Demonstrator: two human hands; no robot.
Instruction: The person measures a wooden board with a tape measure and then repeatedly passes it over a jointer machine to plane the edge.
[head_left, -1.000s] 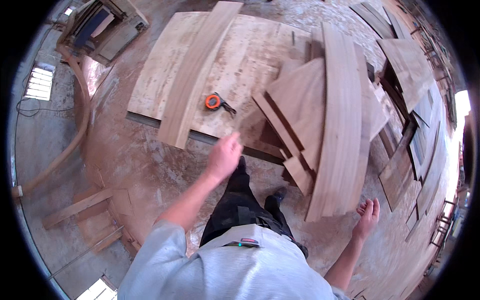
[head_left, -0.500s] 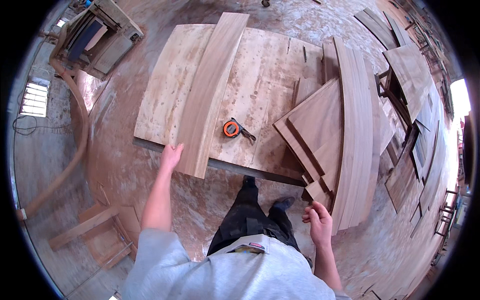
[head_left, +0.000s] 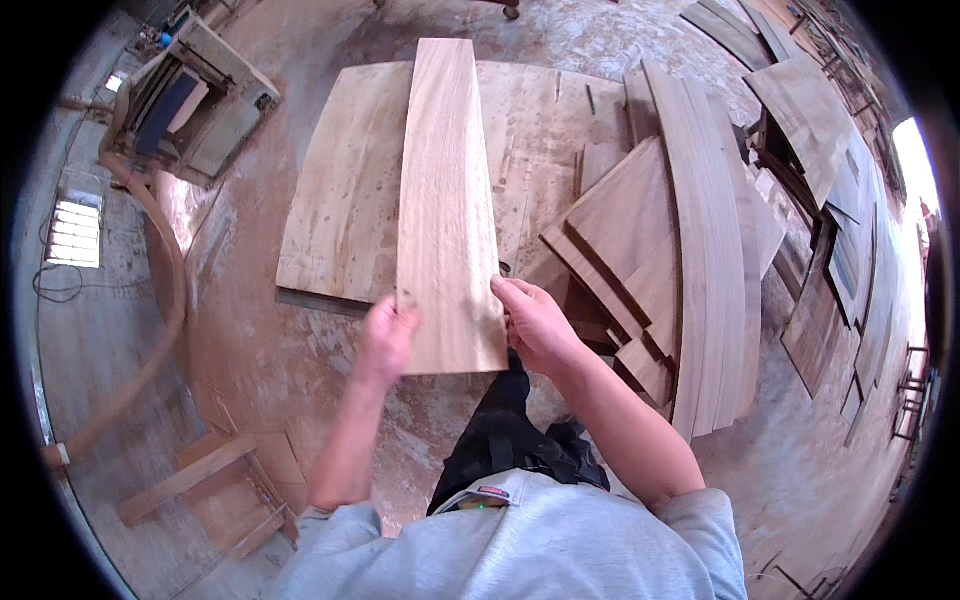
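Note:
A long wooden board point(head_left: 447, 210) points away from me over the worktable, its near end toward my body. My left hand point(head_left: 387, 338) grips the board's left edge near that end, slightly blurred. My right hand point(head_left: 533, 322) is closed on the right edge, thumb on top. Beneath the board lies the pale, stained plywood tabletop point(head_left: 335, 190). The orange and black tape measure seen earlier is now almost wholly hidden behind the board.
Several square panels point(head_left: 625, 230) and a row of long boards point(head_left: 705, 250) are stacked at the table's right. More panels point(head_left: 810, 130) lean farther right. A machine point(head_left: 205, 100) with a hose point(head_left: 165, 320) stands at left. A wooden frame point(head_left: 215, 485) lies on the floor, lower left.
My right hand has come across from beside the stacked panels to the board's right edge. The board has swung straighter and looks raised off the table, now covering the tape measure.

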